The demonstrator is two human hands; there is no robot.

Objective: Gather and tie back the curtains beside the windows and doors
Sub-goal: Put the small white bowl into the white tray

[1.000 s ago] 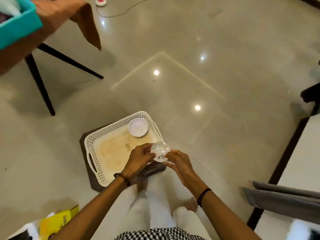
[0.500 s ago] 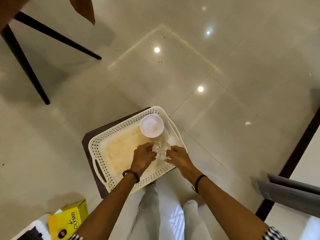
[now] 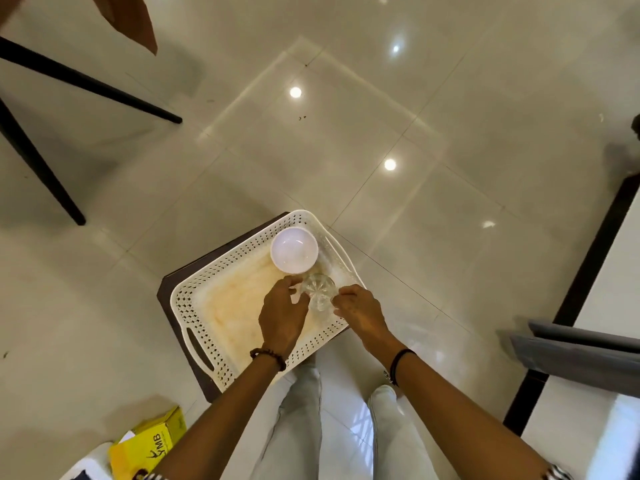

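Note:
No curtain, window or door shows in this head view. A clear cut glass (image 3: 318, 293) stands in the right part of a white perforated tray (image 3: 194, 306). My left hand (image 3: 282, 315) holds the glass from its left with curled fingers. From the other side, my right hand (image 3: 362, 313) pinches it with the fingertips. A white bowl (image 3: 294, 250) sits in the tray's far corner, just beyond the glass.
The tray rests on a low dark stool (image 3: 166, 296) on a glossy tiled floor. Black table legs (image 3: 86, 84) cross the upper left. A yellow box (image 3: 149, 445) lies at the lower left. Grey flat panels (image 3: 575, 351) and a dark floor strip (image 3: 568, 299) are on the right.
Both hands have lowered the glass from above the tray's near edge down into the tray beside the bowl. The view has tilted further down.

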